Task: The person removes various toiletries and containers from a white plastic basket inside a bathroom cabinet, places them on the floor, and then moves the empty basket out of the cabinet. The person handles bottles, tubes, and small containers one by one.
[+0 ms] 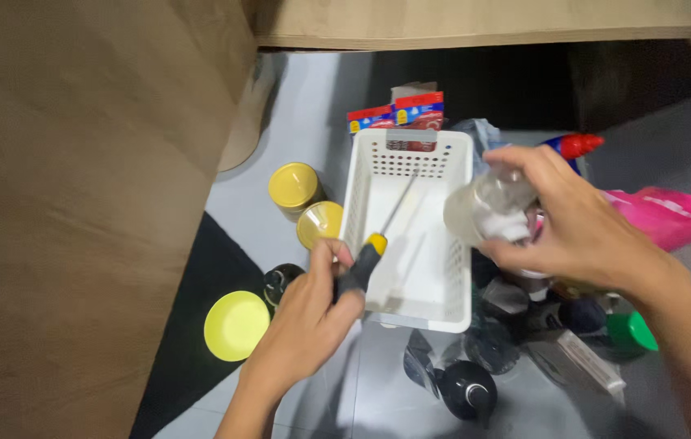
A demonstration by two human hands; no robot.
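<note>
1. Grey floor tiles (313, 106) lie below a brown wooden panel (69, 203) on the left, with a dark opening under the cabinet at the top.
2. A white perforated basket (435, 284) stands on the tiles, between the two hands.
3. The left hand (313, 313) has its fingers curled tight round the dark grip of a screwdriver (370, 252); the yellow collar and thin metal shaft slant up across the inside of the basket.
4. The right hand (573, 223) holds a clear jar (488, 207) over the basket's right rim, fingers wrapped around it; something white shows inside, though blur keeps me from telling what.
5. Left of the basket sit two yellow-lidded tins (295, 185), a small dark bottle just beside the left hand, and a yellow-green round lid (236, 325) on a black patch of floor.
6. Behind the basket stand red-and-blue cartons (398, 114); a red-capped bottle (577, 145) shows above the right hand.
7. Right of the basket lie a pink bag (671, 215), a green cap (630, 332), and dark bottles (467, 389) nearer the person.
</note>
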